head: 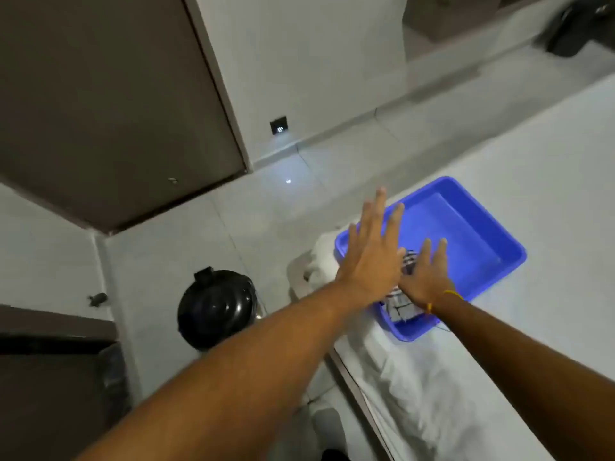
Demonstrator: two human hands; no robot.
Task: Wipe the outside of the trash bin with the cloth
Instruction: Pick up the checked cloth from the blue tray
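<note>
hands over the blue tray, cloth not yet gripped

both hands are flat with fingers spread: the right hand (424, 277) rests on the checked cloth (399, 306) in the blue tray (466, 227), the left hand (371, 257) hovers above. the black trash bin (214, 307) stands on the floor, well apart. a careless grab could drag the tray off the bed's (499, 377) edge.

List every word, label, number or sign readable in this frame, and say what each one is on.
No text can be read here.
Small dark wall plate: lit white marks, too small and blurred to read.
Black trash bin: no label visible on its lid.
Blue tray: no marking visible.
Checked cloth in the tray: pattern only, no lettering.
</note>
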